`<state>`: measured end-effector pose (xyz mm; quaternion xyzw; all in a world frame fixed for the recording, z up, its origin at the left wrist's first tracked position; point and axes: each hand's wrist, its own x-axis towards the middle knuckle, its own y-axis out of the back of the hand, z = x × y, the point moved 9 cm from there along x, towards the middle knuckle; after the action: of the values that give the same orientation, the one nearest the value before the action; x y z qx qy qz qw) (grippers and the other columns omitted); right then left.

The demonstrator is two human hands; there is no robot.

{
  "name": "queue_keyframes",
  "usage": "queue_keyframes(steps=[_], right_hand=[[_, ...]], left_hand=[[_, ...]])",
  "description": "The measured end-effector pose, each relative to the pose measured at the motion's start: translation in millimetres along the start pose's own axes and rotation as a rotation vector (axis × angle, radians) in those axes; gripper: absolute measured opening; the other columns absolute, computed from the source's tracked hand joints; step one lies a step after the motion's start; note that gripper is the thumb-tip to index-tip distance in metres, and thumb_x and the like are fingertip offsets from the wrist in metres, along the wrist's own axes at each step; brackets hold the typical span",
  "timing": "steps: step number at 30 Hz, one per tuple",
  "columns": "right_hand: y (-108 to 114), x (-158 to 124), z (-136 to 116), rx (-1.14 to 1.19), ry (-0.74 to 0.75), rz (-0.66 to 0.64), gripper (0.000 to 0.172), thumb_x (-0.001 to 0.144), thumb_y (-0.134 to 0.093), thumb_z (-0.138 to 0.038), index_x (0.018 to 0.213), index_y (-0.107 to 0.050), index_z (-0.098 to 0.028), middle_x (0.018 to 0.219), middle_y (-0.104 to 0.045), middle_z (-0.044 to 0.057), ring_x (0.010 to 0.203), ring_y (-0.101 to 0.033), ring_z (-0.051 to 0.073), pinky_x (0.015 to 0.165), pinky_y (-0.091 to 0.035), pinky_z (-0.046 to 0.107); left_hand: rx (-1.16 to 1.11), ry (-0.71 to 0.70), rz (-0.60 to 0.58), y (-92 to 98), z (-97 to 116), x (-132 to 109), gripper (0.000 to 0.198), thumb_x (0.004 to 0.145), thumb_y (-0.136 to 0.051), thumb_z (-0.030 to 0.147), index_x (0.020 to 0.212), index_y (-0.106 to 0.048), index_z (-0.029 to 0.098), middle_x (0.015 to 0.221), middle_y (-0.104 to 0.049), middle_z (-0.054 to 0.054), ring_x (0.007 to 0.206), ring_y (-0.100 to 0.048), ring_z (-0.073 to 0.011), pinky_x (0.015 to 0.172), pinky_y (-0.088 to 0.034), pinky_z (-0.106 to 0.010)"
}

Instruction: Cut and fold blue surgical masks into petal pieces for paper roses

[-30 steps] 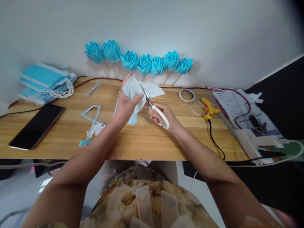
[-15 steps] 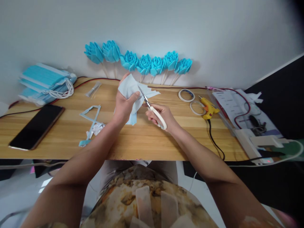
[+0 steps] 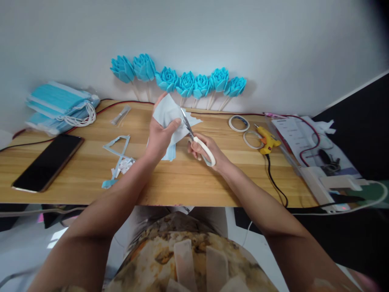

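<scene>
My left hand [image 3: 160, 136] grips a pale blue sheet [image 3: 165, 110], its thumb pressed on the front. White-handled scissors [image 3: 204, 149] are in my right hand [image 3: 209, 152], with fingers wrapped round the handles. Their blades point up and away, against the right part of the sheet. A jagged piece of the same material [image 3: 194, 121] shows behind the blades. Below the sheet, more light blue material [image 3: 170, 152] lies on the wooden table [image 3: 188, 182]. Several blue fabric flowers [image 3: 166, 79] on sticks lean against the wall behind.
On the left are stacked face masks [image 3: 59, 103], a black phone [image 3: 48, 162], strips [image 3: 121, 155] and white scraps [image 3: 125, 165]. To the right are a tape roll [image 3: 238, 123], a yellow glue gun [image 3: 268, 141], papers [image 3: 316, 142] and a power strip [image 3: 316, 186].
The scissors and my right hand have shifted slightly right, and the blades now stand a little steeper against the sheet. The whole view has moved slightly.
</scene>
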<state>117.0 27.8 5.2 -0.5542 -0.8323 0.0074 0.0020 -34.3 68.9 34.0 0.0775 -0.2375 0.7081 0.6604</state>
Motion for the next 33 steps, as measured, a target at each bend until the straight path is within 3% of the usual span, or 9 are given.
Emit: queue_keyframes(steps=[5,11,17,22,33], right_hand=[[1,1,-4,-0.052,0.042,-0.015,0.061,0.072,-0.079,-0.075,0.088,-0.060,-0.019,0.071,-0.054,-0.004,0.056,-0.045,0.007,0.051,-0.036,0.024],[4,2,-2,-0.074,0.041,0.002,0.062,0.071,-0.079,-0.076,0.087,-0.058,-0.020,0.069,-0.049,-0.006,0.056,-0.042,0.007,0.051,-0.035,0.024],[3,3,-5,-0.059,0.063,-0.015,0.059,0.072,-0.081,-0.071,0.089,-0.060,-0.019,0.072,-0.053,-0.005,0.059,-0.045,0.008,0.053,-0.037,0.023],[4,4,-4,-0.063,0.054,0.003,0.057,0.072,-0.082,-0.069,0.091,-0.061,-0.020,0.073,-0.054,-0.004,0.062,-0.046,0.009,0.053,-0.039,0.022],[6,0,-4,-0.060,0.010,0.054,0.055,0.071,-0.083,-0.069,0.083,-0.061,-0.020,0.063,-0.052,-0.006,0.051,-0.041,0.007,0.044,-0.033,0.022]], left_hand=[[0.091,-0.056,-0.017,-0.7,7,0,0.074,0.078,-0.085,0.042,0.145,-0.055,0.032,0.161,-0.049,-0.007,0.146,-0.050,-0.0337,0.120,-0.044,-0.046],[0.165,-0.153,-0.051,-3.6,14,-3,0.071,0.080,-0.084,0.038,0.144,-0.056,0.032,0.161,-0.051,-0.006,0.152,-0.044,-0.0317,0.129,-0.033,-0.045],[0.129,-0.068,-0.054,-5.7,6,-5,0.074,0.078,-0.085,0.037,0.146,-0.054,0.030,0.158,-0.053,-0.008,0.151,-0.045,-0.0327,0.125,-0.039,-0.047],[0.103,-0.019,-0.027,-6.1,3,-5,0.069,0.076,-0.083,0.032,0.141,-0.057,0.028,0.151,-0.059,-0.009,0.150,-0.046,-0.0318,0.126,-0.036,-0.047],[0.089,0.093,-0.015,-9.0,-5,-8,0.072,0.075,-0.081,0.035,0.142,-0.054,0.027,0.135,-0.069,-0.010,0.139,-0.056,-0.0323,0.119,-0.044,-0.049]])
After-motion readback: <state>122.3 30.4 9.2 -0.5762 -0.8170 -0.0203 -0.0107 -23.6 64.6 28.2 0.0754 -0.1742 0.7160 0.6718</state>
